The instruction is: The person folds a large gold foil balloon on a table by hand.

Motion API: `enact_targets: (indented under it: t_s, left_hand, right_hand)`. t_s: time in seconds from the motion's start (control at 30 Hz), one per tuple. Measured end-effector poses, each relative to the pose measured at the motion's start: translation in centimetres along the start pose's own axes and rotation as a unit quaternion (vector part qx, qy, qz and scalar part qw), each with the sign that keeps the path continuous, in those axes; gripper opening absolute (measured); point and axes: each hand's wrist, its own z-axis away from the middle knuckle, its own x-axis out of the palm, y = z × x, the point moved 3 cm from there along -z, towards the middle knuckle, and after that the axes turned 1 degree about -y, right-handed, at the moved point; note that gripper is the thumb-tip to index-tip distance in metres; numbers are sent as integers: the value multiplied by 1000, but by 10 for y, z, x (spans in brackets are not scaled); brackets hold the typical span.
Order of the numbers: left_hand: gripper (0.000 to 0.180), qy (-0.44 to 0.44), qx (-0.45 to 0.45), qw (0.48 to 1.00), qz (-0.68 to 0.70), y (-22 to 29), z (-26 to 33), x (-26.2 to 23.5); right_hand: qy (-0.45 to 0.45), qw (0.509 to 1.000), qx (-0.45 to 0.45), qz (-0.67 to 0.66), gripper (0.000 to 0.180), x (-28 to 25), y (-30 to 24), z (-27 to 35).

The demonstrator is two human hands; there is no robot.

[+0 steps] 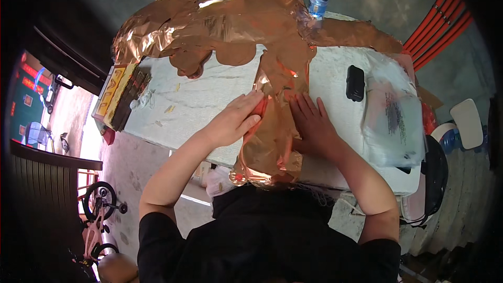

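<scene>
A long piece of shiny copper-coloured foil runs down the middle of the white-covered table to its near edge, in front of my body. It joins a wide crumpled mass of the same foil with scalloped edges along the far side. My left hand lies on the strip's left edge, its fingers stretched out and the thumb a little apart. On the strip's right edge rests my right hand, fingers spread and flat, partly in shadow. Neither hand grips anything.
A water bottle stands at the far edge. On the right are a black case and clear plastic bags. Yellow-and-dark stacked packets sit at the left edge. Red chairs stand far right, a small bike lower left.
</scene>
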Motion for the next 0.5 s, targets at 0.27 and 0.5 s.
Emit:
enact_targets:
  t_s: [0.27, 0.5]
  left_hand:
    - [64, -82, 101, 982, -140, 7, -9, 13]
    - [65, -97, 96, 988, -67, 2, -7, 4]
  right_hand:
    - [2, 1000, 12, -23, 88, 1, 1, -1]
    - [4, 1000, -10, -2, 81, -3, -1, -1]
